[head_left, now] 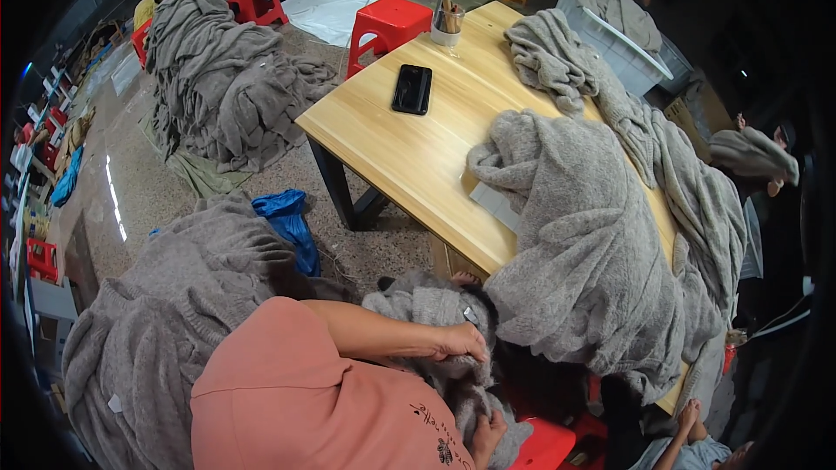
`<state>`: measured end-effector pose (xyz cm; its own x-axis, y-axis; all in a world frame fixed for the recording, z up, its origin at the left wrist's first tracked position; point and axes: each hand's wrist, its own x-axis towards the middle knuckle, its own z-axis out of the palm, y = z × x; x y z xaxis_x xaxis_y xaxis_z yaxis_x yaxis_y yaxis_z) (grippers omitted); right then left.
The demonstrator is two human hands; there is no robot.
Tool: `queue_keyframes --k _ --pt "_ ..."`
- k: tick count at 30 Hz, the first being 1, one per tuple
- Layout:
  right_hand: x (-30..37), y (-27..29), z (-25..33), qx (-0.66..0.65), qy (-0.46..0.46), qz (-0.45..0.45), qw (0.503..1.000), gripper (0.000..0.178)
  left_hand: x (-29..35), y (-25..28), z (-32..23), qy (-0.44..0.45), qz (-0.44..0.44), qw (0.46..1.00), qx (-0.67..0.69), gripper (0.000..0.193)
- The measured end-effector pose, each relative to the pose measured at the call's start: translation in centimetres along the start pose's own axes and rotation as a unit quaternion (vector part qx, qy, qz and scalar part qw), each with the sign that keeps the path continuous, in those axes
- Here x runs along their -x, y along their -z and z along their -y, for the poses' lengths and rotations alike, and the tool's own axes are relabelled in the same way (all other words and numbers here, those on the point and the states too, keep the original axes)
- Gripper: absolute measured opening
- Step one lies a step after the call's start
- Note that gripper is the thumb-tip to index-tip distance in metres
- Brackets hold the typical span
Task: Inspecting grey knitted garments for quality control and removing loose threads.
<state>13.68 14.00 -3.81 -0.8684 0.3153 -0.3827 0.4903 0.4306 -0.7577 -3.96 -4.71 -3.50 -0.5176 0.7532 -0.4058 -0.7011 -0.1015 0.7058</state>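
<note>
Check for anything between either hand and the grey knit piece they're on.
Nothing visible: the left hand grips the grey knit piece directly, and the right hand is against it lower in the view.

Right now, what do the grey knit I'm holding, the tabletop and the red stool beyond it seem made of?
Grey knit: possibly wool or a blend, matte, judging by its fuzz. Tabletop: wood or wood-look laminate, lightly glossy, with pale grain. Red stool: probably moulded plastic, evenly coloured with slight sheen.
</note>
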Motion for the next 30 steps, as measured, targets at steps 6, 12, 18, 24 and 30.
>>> queue_keyframes --k 6,12,18,24,30 --pt "1.7 0.4 6.3 0.106 0.272 -0.055 0.955 0.026 -0.3 -2.0 1.1 -0.012 -0.001 0.997 -0.081 0.008" --pt "0.7 -3.0 7.3 0.103 0.405 -0.096 0.903 0.027 -1.2 -4.5 2.4 0.010 0.092 0.975 -0.202 0.010" --pt "0.6 -3.7 6.1 0.104 0.406 -0.210 0.883 0.019 -0.8 -3.3 3.7 0.024 0.074 0.979 -0.188 0.007" --pt "0.1 -3.6 6.5 0.109 0.365 -0.196 0.903 0.014 -0.6 -2.8 4.4 -0.021 0.034 0.986 -0.165 0.006" --pt "-0.4 -4.3 6.9 0.085 0.322 -0.193 0.923 0.015 -0.1 -2.4 3.7 -0.127 0.014 0.957 -0.261 0.012"
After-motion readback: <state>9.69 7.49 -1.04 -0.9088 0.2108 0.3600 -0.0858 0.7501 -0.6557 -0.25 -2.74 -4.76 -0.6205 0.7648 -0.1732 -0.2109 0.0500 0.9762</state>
